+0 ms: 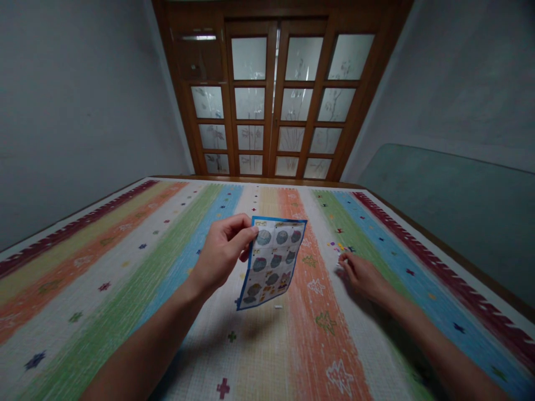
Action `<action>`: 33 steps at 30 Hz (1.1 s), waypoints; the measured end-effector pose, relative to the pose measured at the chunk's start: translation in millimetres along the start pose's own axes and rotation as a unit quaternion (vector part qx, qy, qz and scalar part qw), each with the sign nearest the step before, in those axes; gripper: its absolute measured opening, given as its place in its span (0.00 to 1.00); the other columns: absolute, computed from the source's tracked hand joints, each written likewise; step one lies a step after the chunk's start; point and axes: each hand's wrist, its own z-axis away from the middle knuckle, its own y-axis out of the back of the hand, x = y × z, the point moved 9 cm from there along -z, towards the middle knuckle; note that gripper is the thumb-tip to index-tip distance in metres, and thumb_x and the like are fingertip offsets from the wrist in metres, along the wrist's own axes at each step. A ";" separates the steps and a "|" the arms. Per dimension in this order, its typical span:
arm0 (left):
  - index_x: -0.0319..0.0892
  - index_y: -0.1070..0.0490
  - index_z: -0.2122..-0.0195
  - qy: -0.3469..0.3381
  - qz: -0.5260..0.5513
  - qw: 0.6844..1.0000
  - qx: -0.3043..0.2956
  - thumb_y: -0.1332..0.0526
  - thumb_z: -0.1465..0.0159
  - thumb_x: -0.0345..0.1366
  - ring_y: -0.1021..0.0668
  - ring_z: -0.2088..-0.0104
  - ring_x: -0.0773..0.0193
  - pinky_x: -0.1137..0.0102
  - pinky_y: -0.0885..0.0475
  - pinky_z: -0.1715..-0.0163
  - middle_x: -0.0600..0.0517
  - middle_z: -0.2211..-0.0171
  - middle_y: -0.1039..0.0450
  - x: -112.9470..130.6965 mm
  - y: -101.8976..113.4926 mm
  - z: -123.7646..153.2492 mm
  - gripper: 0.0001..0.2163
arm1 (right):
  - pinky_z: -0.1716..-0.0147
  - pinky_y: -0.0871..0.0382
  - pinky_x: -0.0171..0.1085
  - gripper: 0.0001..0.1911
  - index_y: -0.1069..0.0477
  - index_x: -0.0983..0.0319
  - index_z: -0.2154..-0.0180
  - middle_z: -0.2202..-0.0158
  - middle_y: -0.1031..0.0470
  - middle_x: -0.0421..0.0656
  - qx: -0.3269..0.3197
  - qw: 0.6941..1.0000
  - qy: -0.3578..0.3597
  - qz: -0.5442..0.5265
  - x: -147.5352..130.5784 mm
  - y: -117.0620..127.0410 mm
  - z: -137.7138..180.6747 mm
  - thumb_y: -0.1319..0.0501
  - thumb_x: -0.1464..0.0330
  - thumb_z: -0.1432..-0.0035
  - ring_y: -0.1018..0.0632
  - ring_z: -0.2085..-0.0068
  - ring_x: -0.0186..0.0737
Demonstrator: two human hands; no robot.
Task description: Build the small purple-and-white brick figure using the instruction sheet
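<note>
My left hand (219,253) pinches the left edge of a blue-bordered instruction sheet (273,262) between thumb and fingers, holding it tilted up above the table. Printed pictures in a grid cover the sheet, mostly round grey shapes. To the right, my right hand (365,275) reaches low over the tablecloth with its fingertips drawn together. What they hold, if anything, is too small to make out. Right by those fingertips lies a cluster of small colourful pieces (340,246), yellow, purple and white among them. A tiny white piece (278,307) rests just below the sheet.
A striped cloth (137,289) with printed stars and crosses covers the table. Beyond its far edge stand wooden doors (273,100) with glass panes. Grey walls (79,89) rise on both sides, and a greenish rounded panel (455,206) stands along the right.
</note>
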 end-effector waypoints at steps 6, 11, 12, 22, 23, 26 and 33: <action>0.39 0.40 0.82 -0.005 -0.002 1.000 -0.004 0.41 0.45 0.34 0.39 0.85 0.76 0.79 0.45 0.86 0.60 0.85 0.43 0.7 -0.1 1.0 0.11 | 0.70 0.38 0.35 0.09 0.38 0.61 0.68 0.68 0.27 0.46 -0.162 0.983 0.085 -0.031 -100.1 -39.5 43.8 0.54 0.70 0.37 0.28 0.69 0.39; 0.40 0.41 0.82 -0.007 -0.004 1.000 -0.007 0.41 0.44 0.34 0.39 0.85 0.75 0.79 0.45 0.86 0.60 0.85 0.43 2.0 -0.8 2.3 0.12 | 0.67 0.36 0.38 0.09 0.38 0.64 0.65 0.65 0.29 0.49 -0.187 0.976 0.106 0.023 -122.2 -59.9 61.4 0.55 0.75 0.38 0.28 0.66 0.41; 0.40 0.41 0.82 -0.007 -0.005 1.000 -0.007 0.41 0.44 0.35 0.39 0.85 0.75 0.79 0.45 0.86 0.60 0.85 0.43 2.2 -0.8 2.5 0.12 | 0.66 0.35 0.39 0.09 0.37 0.65 0.64 0.65 0.29 0.49 -0.185 0.977 0.105 0.030 -121.4 -61.7 62.2 0.55 0.76 0.38 0.28 0.66 0.41; 0.40 0.41 0.81 -0.002 -0.006 1.000 -0.013 0.41 0.43 0.34 0.39 0.84 0.75 0.78 0.45 0.85 0.60 0.85 0.43 -0.1 -1.8 2.4 0.12 | 0.64 0.33 0.38 0.09 0.37 0.63 0.64 0.64 0.31 0.48 -0.143 0.986 0.084 0.021 -127.1 -57.0 65.5 0.53 0.79 0.39 0.28 0.64 0.40; 0.40 0.41 0.81 0.000 -0.006 1.000 -0.012 0.41 0.44 0.34 0.38 0.84 0.75 0.78 0.45 0.85 0.60 0.85 0.43 -0.4 -1.9 2.3 0.12 | 0.64 0.33 0.38 0.09 0.37 0.63 0.64 0.64 0.31 0.47 -0.130 0.987 0.090 0.017 -128.0 -55.9 66.1 0.53 0.79 0.39 0.28 0.64 0.40; 0.40 0.41 0.81 0.004 -0.009 1.000 -0.013 0.41 0.44 0.35 0.39 0.84 0.75 0.78 0.45 0.85 0.60 0.85 0.43 -0.8 -2.6 2.2 0.12 | 0.64 0.32 0.39 0.09 0.38 0.63 0.64 0.64 0.31 0.48 -0.099 0.990 0.101 0.003 -128.9 -54.0 67.5 0.54 0.78 0.39 0.28 0.64 0.41; 0.40 0.41 0.82 0.017 -0.012 1.000 0.001 0.40 0.45 0.36 0.39 0.84 0.74 0.78 0.46 0.85 0.59 0.85 0.43 -3.6 -1.0 2.6 0.12 | 0.59 0.30 0.43 0.09 0.39 0.62 0.61 0.61 0.32 0.50 -0.081 0.988 0.112 -0.070 -137.9 -42.6 67.0 0.55 0.75 0.37 0.28 0.60 0.43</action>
